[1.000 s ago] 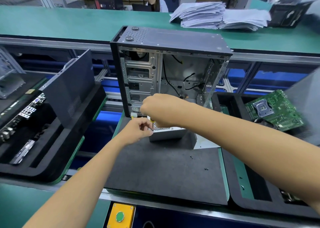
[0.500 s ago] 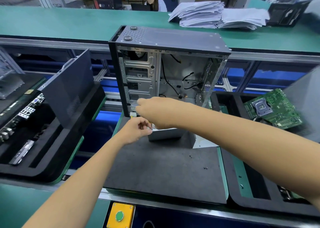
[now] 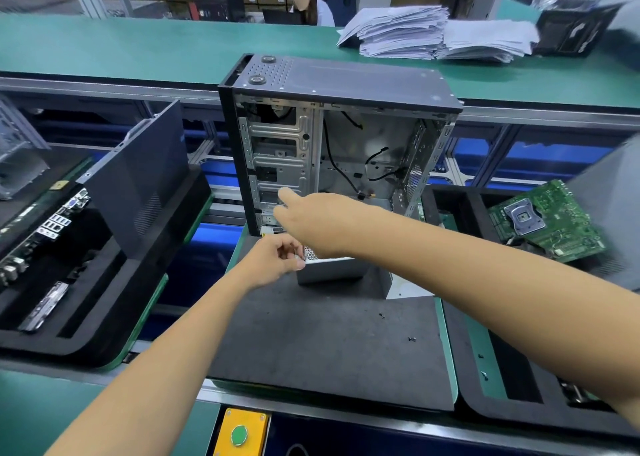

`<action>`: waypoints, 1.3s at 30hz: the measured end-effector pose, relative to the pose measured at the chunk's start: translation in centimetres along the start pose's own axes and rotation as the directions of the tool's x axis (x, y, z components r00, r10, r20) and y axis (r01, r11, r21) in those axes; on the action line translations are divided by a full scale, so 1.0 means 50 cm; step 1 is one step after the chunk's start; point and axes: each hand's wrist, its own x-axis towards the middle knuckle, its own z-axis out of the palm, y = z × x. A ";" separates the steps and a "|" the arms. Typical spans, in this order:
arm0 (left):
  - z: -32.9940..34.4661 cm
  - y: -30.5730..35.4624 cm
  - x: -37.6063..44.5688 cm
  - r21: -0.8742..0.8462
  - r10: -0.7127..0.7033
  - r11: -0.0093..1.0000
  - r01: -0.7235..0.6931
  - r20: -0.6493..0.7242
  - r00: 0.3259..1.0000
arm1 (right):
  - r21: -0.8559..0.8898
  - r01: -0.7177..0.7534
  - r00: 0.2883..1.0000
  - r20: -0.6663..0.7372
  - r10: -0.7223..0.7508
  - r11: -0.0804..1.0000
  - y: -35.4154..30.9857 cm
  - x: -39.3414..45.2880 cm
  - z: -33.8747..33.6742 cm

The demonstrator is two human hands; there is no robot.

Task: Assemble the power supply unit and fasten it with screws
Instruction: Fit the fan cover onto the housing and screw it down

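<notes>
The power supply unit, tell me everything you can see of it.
The power supply unit is a grey metal box with a honeycomb mesh on top, lying on the black foam mat at the open computer case's foot. The left hand pinches its near-left corner; the right hand reaches across above it and hides most of its top.

Computer assembly line: green conveyor benches (image 3: 145,45), open PC case (image 3: 343,137), foam trays (image 3: 104,282), loose motherboard (image 3: 547,223).
</notes>
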 end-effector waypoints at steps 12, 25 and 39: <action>-0.004 0.003 0.000 0.034 0.020 0.999 -0.022 0.040 0.999 | 0.006 -0.082 0.982 -0.168 0.082 0.997 0.004 0.016 0.009; -0.014 0.001 0.013 -0.021 -0.054 0.998 0.056 0.086 0.995 | -0.090 0.101 0.988 -0.106 -0.110 0.991 -0.001 0.009 0.011; -0.023 0.004 0.026 -0.085 -0.053 0.994 0.069 0.173 0.983 | 0.020 0.015 0.999 -0.041 -0.014 1.000 0.014 0.007 -0.003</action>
